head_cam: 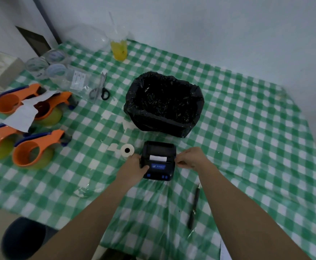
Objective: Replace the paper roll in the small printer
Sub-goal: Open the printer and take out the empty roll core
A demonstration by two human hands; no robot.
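Observation:
A small black printer (159, 152) with blue buttons lies on the green checked tablecloth (247, 128) near the table's middle. A strip of white paper (158, 158) shows at its slot. My left hand (134, 166) grips the printer's left side, thumb on its front panel. My right hand (190, 158) pinches the printer's right edge with curled fingers. A small white paper roll (127, 150) lies on its side just left of the printer, touching nothing I hold.
A bin lined with a black bag (164, 104) stands right behind the printer. Several orange tape dispensers (33, 149) crowd the left side, with scissors (100, 87), clear tape rolls (55, 71) and a yellow drink (118, 49) at the back. A black pen (193, 207) lies right of my right arm.

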